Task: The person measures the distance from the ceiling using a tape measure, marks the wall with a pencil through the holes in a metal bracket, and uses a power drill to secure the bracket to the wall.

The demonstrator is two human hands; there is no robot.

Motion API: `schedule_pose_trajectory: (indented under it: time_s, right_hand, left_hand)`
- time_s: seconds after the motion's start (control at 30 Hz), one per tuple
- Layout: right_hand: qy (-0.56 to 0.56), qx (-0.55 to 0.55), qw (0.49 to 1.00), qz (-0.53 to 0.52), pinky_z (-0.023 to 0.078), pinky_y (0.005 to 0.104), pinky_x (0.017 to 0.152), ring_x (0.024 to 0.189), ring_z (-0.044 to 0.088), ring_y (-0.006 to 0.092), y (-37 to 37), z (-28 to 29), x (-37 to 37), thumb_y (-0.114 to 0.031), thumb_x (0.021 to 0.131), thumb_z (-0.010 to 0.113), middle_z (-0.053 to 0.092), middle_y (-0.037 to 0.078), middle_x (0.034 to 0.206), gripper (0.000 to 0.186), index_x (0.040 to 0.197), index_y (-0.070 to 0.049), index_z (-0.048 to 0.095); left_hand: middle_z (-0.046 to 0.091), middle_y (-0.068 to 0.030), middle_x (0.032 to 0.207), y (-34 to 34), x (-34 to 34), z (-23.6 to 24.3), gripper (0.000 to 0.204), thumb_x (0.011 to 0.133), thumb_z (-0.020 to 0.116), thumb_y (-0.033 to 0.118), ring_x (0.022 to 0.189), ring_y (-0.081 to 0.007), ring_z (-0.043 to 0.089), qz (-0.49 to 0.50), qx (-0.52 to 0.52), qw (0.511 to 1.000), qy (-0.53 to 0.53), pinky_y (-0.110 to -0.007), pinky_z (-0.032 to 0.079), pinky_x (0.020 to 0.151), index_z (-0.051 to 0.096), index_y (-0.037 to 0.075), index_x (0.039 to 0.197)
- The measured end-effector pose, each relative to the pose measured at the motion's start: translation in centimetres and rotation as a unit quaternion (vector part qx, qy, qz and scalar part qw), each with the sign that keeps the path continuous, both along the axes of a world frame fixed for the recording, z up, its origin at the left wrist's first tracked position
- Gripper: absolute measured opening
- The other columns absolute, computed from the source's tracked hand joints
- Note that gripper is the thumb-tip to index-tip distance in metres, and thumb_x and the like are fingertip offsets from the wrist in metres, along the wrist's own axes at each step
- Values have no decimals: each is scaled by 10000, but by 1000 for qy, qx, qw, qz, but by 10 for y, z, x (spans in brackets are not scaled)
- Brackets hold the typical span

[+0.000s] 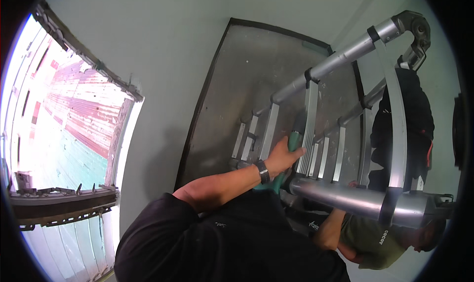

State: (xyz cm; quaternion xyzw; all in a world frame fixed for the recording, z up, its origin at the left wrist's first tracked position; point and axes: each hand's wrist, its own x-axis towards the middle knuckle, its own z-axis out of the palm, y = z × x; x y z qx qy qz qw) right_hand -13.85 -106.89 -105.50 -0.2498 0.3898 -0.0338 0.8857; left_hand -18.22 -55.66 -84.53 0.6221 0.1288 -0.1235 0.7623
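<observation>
My left hand [283, 157], with a dark watch on its wrist, is closed around the green body of a long tool [294, 140]. The tool has a dark end, and more green shows below my hand; its exact kind cannot be made out. Right beside it stands a silver telescopic ladder [340, 55] with flat ribbed rungs, black collars and a hinged joint. My fingers are close to one ladder rung [309, 116]; whether they touch it is unclear. My right hand does not show.
A co-worker in an olive shirt [368, 240] is at the lower right, an arm raised behind the ladder rail. Black clothing or a bag [402, 129] shows through the ladder. A dark-framed grey panel [224, 84] is behind. At left is an opening with a rough, broken edge [111, 77].
</observation>
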Motion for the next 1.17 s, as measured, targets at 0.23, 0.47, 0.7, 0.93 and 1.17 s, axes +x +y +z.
schedule_pose_trajectory:
  time_s: [0.23,0.47,0.7,0.93,1.17]
  right_hand:
    - [-4,-5,1000,-13,433,608,1163,1336,553,363,4,2,-16,-391,1033,551,624,158,1407,459,1367,-84,620]
    - [16,-10,1000,-20,398,626,1197,1402,504,369,23,20,-33,-440,1043,524,580,155,1481,520,1427,-95,587]
    - [-1,-41,999,-22,414,640,1188,1417,494,385,20,16,-46,-483,1038,555,528,165,1526,618,1514,-92,499]
    - [116,-388,620,672,590,444,947,1126,716,304,186,66,-163,-429,1052,658,693,132,1303,544,1443,-57,586]
    - [-246,-303,448,804,453,399,1160,1419,575,287,464,151,-138,-478,1048,681,604,229,1517,811,1648,-34,364]
  left_hand:
    - [650,-40,871,-2,11,-10,525,937,832,357,639,-127,606,7,7,999,32,-306,534,568,556,7,1214]
    - [651,-104,857,7,15,-9,512,917,833,277,623,-165,627,31,37,999,-18,-334,526,536,501,-33,1153]
    - [682,-135,993,7,9,-14,609,956,807,384,749,-157,667,23,39,999,-24,-326,555,595,480,-41,1245]
    - [736,-164,1118,104,-45,-72,459,1093,583,428,887,-241,744,193,-142,967,91,-349,554,680,477,38,1311]
    - [701,-230,1132,226,-122,-113,446,1142,493,408,922,-332,749,489,-285,801,195,-403,607,744,451,29,1373]
